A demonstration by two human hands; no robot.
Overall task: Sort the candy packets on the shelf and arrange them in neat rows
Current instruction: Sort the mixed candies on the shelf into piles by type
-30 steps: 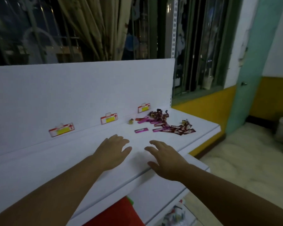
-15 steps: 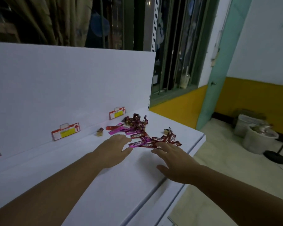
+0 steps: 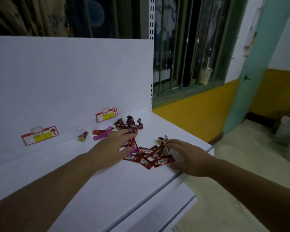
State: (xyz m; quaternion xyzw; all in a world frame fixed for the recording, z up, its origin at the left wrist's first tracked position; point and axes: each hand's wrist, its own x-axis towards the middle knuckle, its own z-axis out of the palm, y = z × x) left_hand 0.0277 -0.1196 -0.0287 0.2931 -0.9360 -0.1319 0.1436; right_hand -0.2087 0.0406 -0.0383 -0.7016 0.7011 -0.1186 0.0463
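Candy packets (image 3: 163, 161) are lying jumbled on the shelf (image 3: 74, 181) between both hands, long sides pointing every way, the spread left hand (image 3: 112, 148) overlapping them, the spread right hand (image 3: 189, 156) sitting just beside.

Both arms are bare and reach forward, converging toward the middle of the view. The left forearm (image 3: 49, 185) rises from the lower left corner and the right forearm (image 3: 249, 186) from the lower right. The left hand (image 3: 112, 148) lies palm down, fingers straight and slightly spread, pointing up and to the right, thumb splayed out beneath them. The right hand (image 3: 189, 158) is also palm down (knuckles a little raised), its fingers stretched leftward and its thumb lower. The two hands are near each other but apart.
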